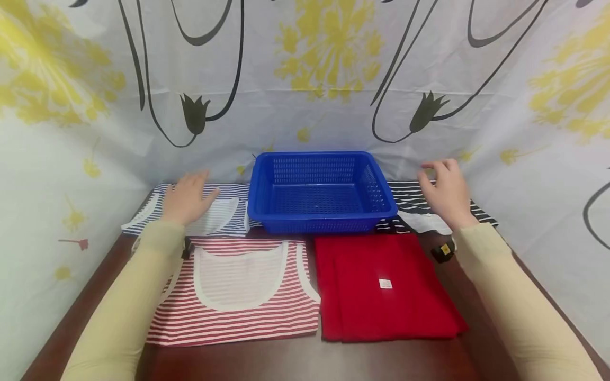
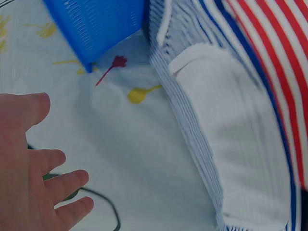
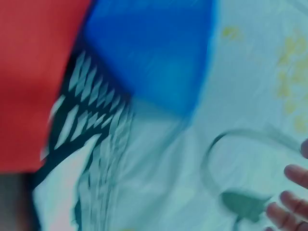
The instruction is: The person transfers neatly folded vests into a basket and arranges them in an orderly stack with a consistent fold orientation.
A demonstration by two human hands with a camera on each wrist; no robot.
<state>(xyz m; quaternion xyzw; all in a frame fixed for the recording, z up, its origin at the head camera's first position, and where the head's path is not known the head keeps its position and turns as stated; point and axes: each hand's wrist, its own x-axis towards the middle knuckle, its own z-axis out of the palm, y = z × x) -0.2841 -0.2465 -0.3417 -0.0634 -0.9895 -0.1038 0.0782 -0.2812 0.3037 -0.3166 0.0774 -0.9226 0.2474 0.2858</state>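
My left hand (image 1: pixel 187 198) is raised over the folded blue-and-white striped top (image 1: pixel 240 191), fingers extended and thumb apart. In the left wrist view that hand (image 2: pixel 55 185) holds nothing. On the other side, my right hand (image 1: pixel 447 193) hovers above the black-and-white striped garment (image 1: pixel 407 191), its fingers loosely bent around nothing. Only the fingertips (image 3: pixel 296 173) show in the blurred right wrist view. Between the hands stands a blue plastic basket (image 1: pixel 324 216), nothing visible inside it. Its base covers the inner ends of both garments.
Nearer me lie a red-and-white striped tank top (image 1: pixel 238 321) and, to its right, a folded red garment (image 1: pixel 381 315) with a small white label (image 1: pixel 385 284). All rest on a dark brown table (image 1: pixel 305 362). A flower-patterned white curtain (image 1: pixel 305 116) hangs behind and along both sides.
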